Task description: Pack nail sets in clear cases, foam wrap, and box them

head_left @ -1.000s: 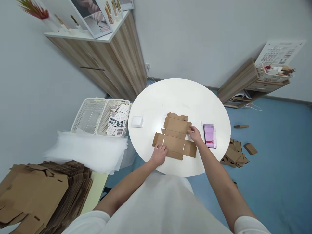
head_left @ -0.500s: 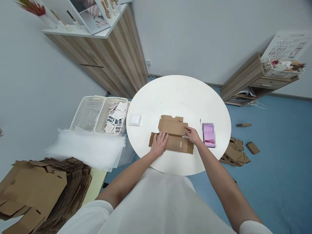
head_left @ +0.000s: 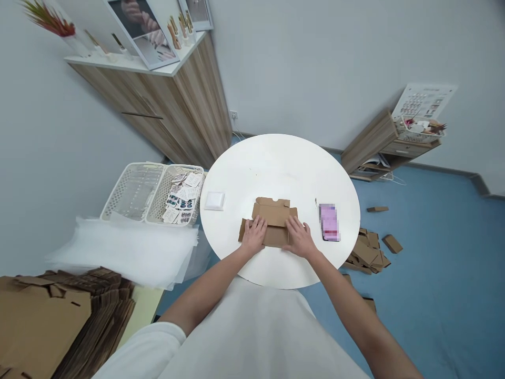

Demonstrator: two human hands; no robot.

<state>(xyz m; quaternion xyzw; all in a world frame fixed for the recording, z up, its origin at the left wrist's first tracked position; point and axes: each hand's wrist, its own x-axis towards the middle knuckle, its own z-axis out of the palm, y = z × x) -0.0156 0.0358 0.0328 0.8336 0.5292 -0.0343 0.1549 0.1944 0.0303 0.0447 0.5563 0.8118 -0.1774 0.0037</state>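
A brown cardboard box (head_left: pixel 271 213), partly folded, lies in the middle of the round white table (head_left: pixel 276 163). Its notched flap points away from me, and a lower panel faces me. My left hand (head_left: pixel 254 234) rests on the left part of that lower panel, fingers spread. On the right side, my right hand (head_left: pixel 300 237) lies with its fingers stretched over the panel, fingertips at the crease. A small white square packet (head_left: pixel 214 200) sits at the table's left. A phone with a purple screen (head_left: pixel 329 222) lies to the right of my right hand.
Left of the table are two white baskets, one holding printed cards (head_left: pixel 183 195). White translucent sheets (head_left: pixel 130 247) and a stack of flat cardboard (head_left: pixel 51 321) lie nearer me. Folded boxes (head_left: pixel 369 251) lie on the blue floor at right. Wooden cabinets (head_left: pixel 189 105) stand behind.
My right hand has moved from the box's right edge down onto the lower panel, fingers now flat. The left hand stays on the panel. The whole view has shifted slightly.
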